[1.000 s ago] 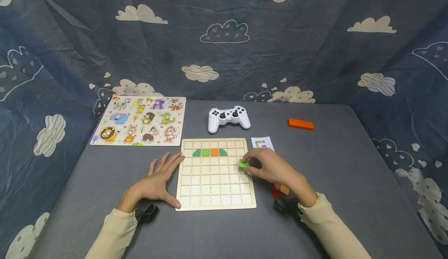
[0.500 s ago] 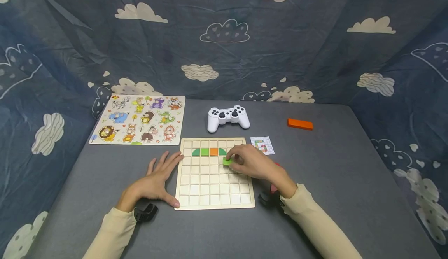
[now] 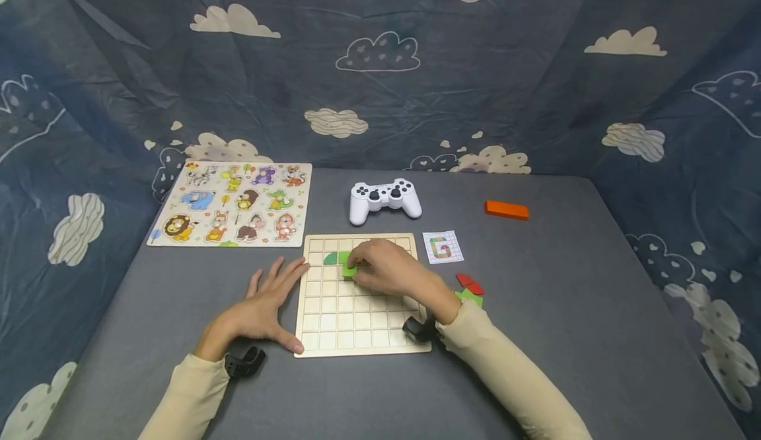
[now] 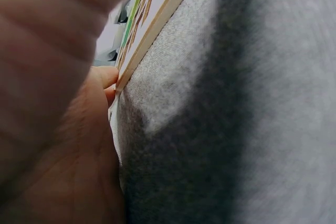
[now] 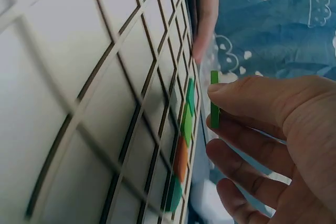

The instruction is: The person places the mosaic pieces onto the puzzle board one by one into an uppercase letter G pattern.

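A light wooden grid board (image 3: 357,340) lies on the table, with my left hand (image 3: 265,309) spread along its left edge, fingers and thumb touching it. My right hand (image 3: 389,269) pinches a green square tile (image 5: 214,99) between thumb and forefinger, held just above the board's upper part. In the right wrist view, a row of set tiles shows past it: a dark green quarter-round tile (image 5: 190,95), a light green square (image 5: 187,125), an orange square (image 5: 181,157) and another dark green tile (image 5: 174,194). From the head, my right hand hides part of that row.
Right of the board lie a pattern card (image 3: 442,248), red tiles (image 3: 470,284) and light green tiles (image 3: 472,296). Behind stand a white game controller (image 3: 385,201), an orange block (image 3: 507,209) and an animal puzzle board (image 3: 232,203).
My right hand has carried the green square tile leftward across the board from its right edge, uncovering the pattern card and loose tiles. My left hand stays at the board's edge.
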`<state>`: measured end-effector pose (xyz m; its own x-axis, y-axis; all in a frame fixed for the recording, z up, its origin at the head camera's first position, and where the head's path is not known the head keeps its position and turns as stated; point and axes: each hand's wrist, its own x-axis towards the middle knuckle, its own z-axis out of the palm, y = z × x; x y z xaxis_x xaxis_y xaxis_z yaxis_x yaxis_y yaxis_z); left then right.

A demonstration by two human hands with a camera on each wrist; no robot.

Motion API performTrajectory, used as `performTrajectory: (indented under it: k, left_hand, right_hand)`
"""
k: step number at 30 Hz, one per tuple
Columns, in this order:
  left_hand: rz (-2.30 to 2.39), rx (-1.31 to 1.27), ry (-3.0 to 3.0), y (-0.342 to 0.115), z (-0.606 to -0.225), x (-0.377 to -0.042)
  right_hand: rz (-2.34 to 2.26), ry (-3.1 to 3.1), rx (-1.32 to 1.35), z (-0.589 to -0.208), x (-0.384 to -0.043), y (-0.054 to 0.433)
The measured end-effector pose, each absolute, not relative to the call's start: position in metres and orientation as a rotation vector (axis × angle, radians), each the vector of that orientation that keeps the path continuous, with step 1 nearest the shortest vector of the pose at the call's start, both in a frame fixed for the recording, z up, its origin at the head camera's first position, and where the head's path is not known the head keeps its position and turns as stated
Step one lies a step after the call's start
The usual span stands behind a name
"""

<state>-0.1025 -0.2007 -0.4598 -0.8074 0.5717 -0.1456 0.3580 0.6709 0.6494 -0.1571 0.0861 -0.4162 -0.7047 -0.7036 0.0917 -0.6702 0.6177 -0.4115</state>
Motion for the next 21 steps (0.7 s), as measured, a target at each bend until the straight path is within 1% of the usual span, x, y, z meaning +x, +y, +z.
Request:
performTrajectory:
  k: [11,21]
  left_hand:
    - [0.879,0.718,2.554,-0.202,-0.458,-0.101]
    - [0.888,0.712,2.548,-0.200,-0.458,-0.100]
  right_hand:
    - [-0.550,2.743,-1.145,-0.422,-0.160,0.049]
    - [-0.438,2.791,-1.105,-0.425,-0.159,0.040]
